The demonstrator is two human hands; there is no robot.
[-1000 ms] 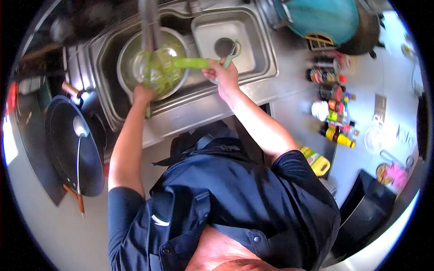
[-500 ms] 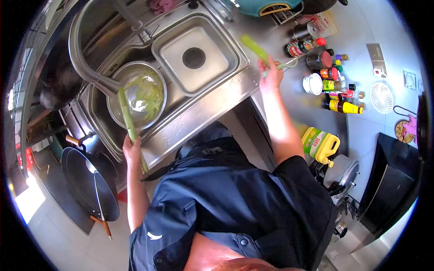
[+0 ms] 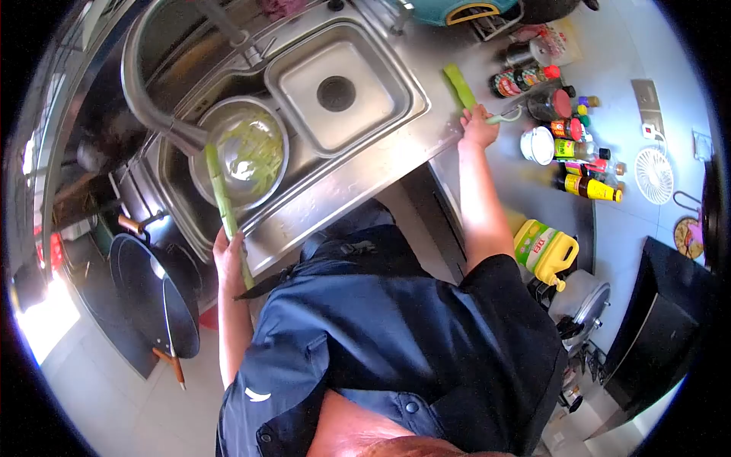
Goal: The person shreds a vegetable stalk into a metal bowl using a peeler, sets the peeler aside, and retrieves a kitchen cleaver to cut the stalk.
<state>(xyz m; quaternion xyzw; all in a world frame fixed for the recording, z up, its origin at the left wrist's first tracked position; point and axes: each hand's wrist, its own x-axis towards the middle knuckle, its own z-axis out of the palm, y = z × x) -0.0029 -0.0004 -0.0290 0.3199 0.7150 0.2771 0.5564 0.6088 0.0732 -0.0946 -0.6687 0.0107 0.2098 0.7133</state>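
A long, slim, pale green stalk (image 3: 218, 183) slants over the near-left edge of a round, shiny steel bowl (image 3: 240, 196), its far tip just by the spout of the curved, brushed-metal faucet (image 3: 134, 84). The person's left hand (image 3: 230, 251) has its fingers closed around the lower part, and the stalk's near end pokes out past the hand towards the dark short-sleeved top (image 3: 426, 327).

Off to the other side, over the metal counter, the right hand (image 3: 480, 128) grips the near end of a short, bright green piece (image 3: 459, 84), which points up and away from the sink's edge. A slim, pale green tool with a hooked end (image 3: 509, 116) sticks out sideways from that same hand; I can't tell which fingers secure it.

Loose, pale green strips (image 3: 263, 145) lie inside the bowl, which sits in the left basin of the steel sink. Next to it is the squarish right basin (image 3: 362, 122) with its dark, round drain.

Beyond the right hand stands a cluster of bottles and jars, and nearer the person, a yellow plastic jug with a green label (image 3: 544, 251). On the far left rests a wide, black wok (image 3: 141, 297) with a long-handled ladle in it.
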